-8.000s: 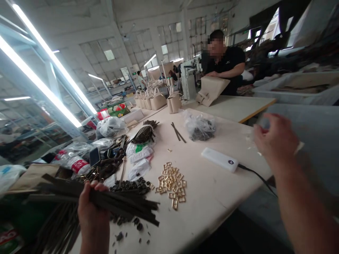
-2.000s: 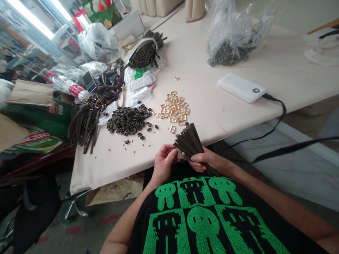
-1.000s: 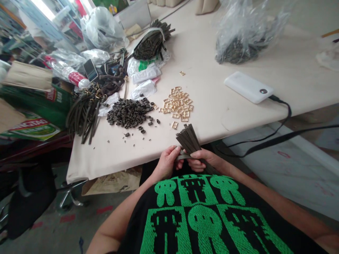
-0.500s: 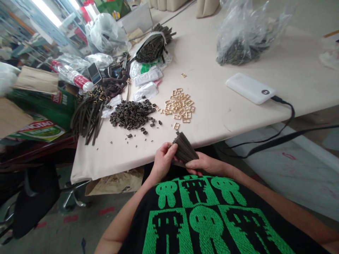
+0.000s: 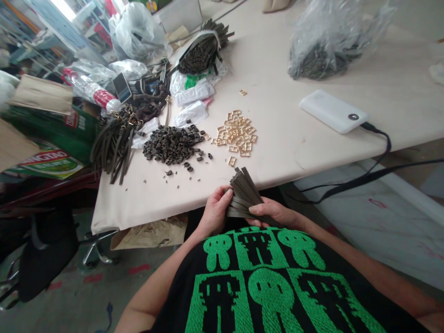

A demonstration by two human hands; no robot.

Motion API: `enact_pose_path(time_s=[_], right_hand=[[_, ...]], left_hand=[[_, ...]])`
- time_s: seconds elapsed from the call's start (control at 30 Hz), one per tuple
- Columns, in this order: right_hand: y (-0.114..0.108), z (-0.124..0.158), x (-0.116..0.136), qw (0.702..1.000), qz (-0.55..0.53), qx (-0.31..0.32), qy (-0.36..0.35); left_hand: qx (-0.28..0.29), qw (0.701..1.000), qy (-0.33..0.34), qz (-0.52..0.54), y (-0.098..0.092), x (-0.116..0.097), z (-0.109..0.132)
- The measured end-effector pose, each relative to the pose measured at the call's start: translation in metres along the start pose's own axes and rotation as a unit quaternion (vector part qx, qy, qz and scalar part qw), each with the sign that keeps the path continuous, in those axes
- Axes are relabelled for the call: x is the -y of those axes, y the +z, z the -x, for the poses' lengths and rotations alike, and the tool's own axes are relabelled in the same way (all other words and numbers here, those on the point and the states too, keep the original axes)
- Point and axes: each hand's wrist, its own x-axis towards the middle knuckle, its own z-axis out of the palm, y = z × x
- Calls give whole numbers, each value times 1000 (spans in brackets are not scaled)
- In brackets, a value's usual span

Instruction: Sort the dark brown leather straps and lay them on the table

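A fanned bundle of dark strips (image 5: 244,187) is held between both hands at the table's front edge. My left hand (image 5: 217,208) pinches the strips at the bundle's left side, thumb on top. Around the lower part of the same bundle, my right hand (image 5: 272,212) is closed with its thumb across the strips. Just beyond the bundle lies a pile of gold-coloured buckles (image 5: 237,132), one of them close to the strip ends. To the left of the buckles is a heap of small dark loops (image 5: 173,144).
A white power bank (image 5: 329,110) with a black cable lies on the right. Farther back stands a clear bag of dark pieces (image 5: 317,55). A tied strip bundle (image 5: 201,51), a bottle (image 5: 93,92), finished-looking straps (image 5: 114,143) and a green box (image 5: 52,143) crowd the left.
The strips, compact before, have spread into a fan, some now slanting left toward my left hand. Both hands stay on the bundle, and the view has shifted slightly.
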Motion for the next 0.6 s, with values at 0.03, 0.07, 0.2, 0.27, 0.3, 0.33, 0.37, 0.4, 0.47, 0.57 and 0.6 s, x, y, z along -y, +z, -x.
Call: enact_pose_path(time_s=[0.03,0.07,0.2,0.27,0.3,0.33,0.37,0.4,0.47,0.57,0.6], right_hand=[[0,0,0,1000,2,-1,-3],[0,0,-1,1000,5,-1,-5],[6,2,6,997,65,-14,-29],[11,6,17,989,126,-36,-67],[13,9,26,982,156,-56,-90],[16,12,36,972,185,-85,-117],[20,16,47,959,208,-123,-148],[23,19,59,941,225,-170,-186],[32,24,84,888,234,-274,-285],[48,21,112,805,196,-353,-434],[53,18,117,790,179,-353,-467]], left_hand=[[1,1000,-5,8,1,0,0],[1,1000,-10,14,2,1,0],[0,999,-25,27,5,-1,-2],[-5,999,-19,36,3,-5,-3],[-15,999,-3,43,1,-8,-3],[-23,998,21,46,0,-11,-2],[-23,998,45,38,0,-15,-1],[-4,998,57,15,0,-20,1],[114,990,23,-74,6,-27,7],[364,909,-97,-176,27,-31,12],[407,892,-115,-162,36,-30,12]])
